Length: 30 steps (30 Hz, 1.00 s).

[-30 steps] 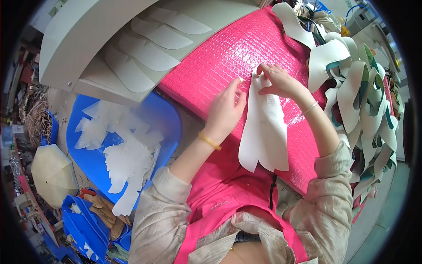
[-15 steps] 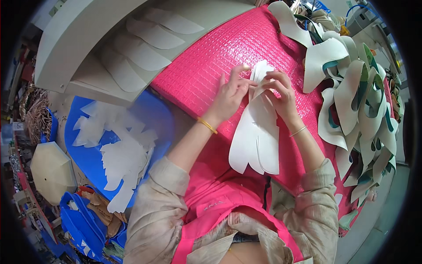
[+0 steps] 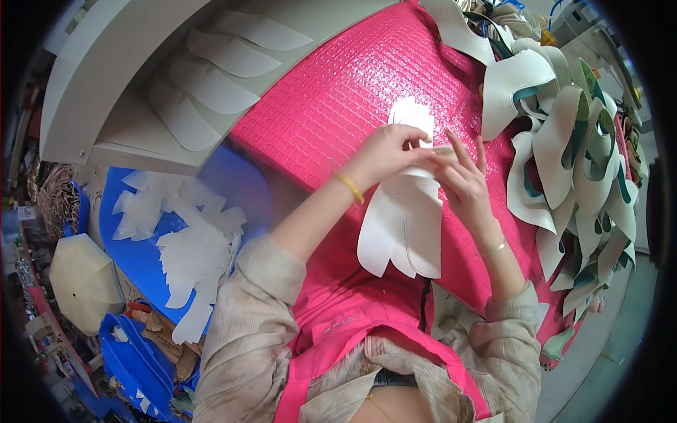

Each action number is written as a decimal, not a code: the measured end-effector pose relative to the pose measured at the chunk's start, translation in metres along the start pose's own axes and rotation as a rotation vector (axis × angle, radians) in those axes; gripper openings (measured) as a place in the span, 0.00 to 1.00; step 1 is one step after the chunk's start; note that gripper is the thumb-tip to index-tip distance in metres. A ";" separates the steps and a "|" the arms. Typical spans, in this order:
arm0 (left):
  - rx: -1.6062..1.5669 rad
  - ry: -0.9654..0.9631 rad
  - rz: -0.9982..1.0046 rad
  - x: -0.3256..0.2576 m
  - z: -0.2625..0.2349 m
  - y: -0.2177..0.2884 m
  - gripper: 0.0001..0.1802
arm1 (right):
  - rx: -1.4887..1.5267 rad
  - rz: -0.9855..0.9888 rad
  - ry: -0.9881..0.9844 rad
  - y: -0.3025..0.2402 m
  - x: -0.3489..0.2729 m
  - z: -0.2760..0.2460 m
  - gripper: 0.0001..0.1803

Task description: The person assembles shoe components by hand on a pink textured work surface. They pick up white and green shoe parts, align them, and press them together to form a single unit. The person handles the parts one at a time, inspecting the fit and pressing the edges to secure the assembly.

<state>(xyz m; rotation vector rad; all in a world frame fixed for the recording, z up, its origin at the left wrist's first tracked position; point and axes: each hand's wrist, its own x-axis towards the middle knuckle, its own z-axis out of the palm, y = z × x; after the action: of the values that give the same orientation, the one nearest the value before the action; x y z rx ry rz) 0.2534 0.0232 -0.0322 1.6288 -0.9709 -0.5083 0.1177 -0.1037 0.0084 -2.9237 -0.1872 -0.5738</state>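
Both hands meet over a pink textured mat [image 3: 331, 99] that covers the work surface. The left hand [image 3: 386, 151] has its fingers curled closed, pinching the upper edge of a white cut piece [image 3: 405, 225], a flat scalloped shape that lies on the mat and hangs toward the person's pink apron [image 3: 352, 317]. The right hand [image 3: 462, 185] rests against the same piece just beside the left, its fingers stretched out and mostly open, fingertips touching the material near the pinch. A second small white piece [image 3: 412, 116] lies on the mat just above the hands, partly covered by them. To the right, a crowded heap of white curved cutouts [image 3: 564, 141] with green and teal backs overlaps the mat's edge, close to the right hand. To the upper left, a grey shelf [image 3: 106, 92] holds a row of pale leaf-shaped pieces [image 3: 211, 77]. Lower left, well apart from the hands, a blue tray [image 3: 134, 254] carries loose white scraps [image 3: 194, 261].
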 end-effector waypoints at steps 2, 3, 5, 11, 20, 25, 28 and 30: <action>0.002 -0.073 -0.096 0.013 -0.002 -0.001 0.09 | -0.015 0.003 0.069 0.005 0.005 0.008 0.02; 0.077 -0.019 -0.023 0.014 0.001 -0.009 0.09 | -0.050 -0.006 0.064 0.002 -0.001 0.003 0.02; 0.227 0.099 0.115 0.013 0.007 -0.031 0.08 | -0.112 -0.034 0.049 -0.016 -0.024 -0.017 0.04; 0.462 0.281 0.205 -0.007 0.011 -0.026 0.06 | 0.386 -0.077 0.049 -0.046 -0.085 -0.157 0.09; -0.150 -0.388 0.070 -0.023 -0.003 0.082 0.19 | 0.236 0.209 0.062 -0.011 0.013 -0.146 0.07; -0.512 -0.123 -0.104 -0.037 -0.023 0.078 0.16 | 0.930 0.652 0.188 0.018 0.036 -0.064 0.34; -0.464 -0.061 -0.124 -0.041 -0.024 0.062 0.16 | 1.458 0.739 -0.106 -0.012 0.007 -0.014 0.30; -0.544 -0.055 -0.252 -0.054 -0.034 0.065 0.17 | 1.366 0.799 -0.120 -0.011 0.003 0.000 0.22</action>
<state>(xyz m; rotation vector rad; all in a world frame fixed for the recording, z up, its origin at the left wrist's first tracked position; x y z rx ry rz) 0.2272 0.0838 0.0306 1.2473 -0.5936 -0.9063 0.1188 -0.0926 0.0109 -1.4805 0.4080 -0.0339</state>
